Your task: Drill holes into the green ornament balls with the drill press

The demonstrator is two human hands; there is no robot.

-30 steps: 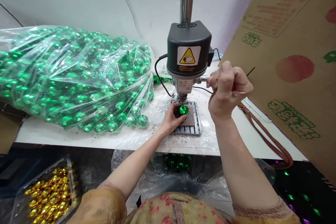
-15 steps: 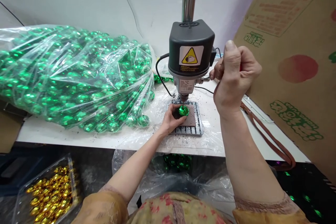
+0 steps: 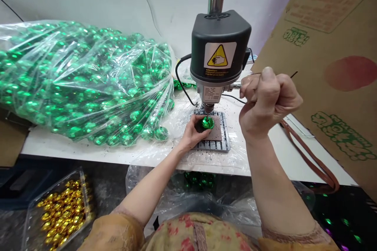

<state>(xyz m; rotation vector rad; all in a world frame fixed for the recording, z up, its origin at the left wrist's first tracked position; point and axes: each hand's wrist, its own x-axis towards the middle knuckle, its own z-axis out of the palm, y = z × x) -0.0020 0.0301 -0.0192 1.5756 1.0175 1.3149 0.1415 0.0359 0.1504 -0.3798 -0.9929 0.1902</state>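
Under the chuck of a black drill press, my left hand pinches a shiny green faceted ball between thumb and fingers. The ball sits on a brown square board on top of the slotted metal base. The drill bit comes down at the ball's top; whether it is inside the ball I cannot tell. To the right of the motor housing, my right hand is closed around the press's feed lever, most of which the fingers hide.
A large clear bag of green balls fills the table's left side. A printed cardboard box stands at right, beside a brown strap. Below left is a clear bin of gold balls. Dark shavings lie around the base.
My right hand has come down a little with the lever, and the drill head appears larger and slightly lower. My left hand still holds the ball on the board. The view has shifted slightly.
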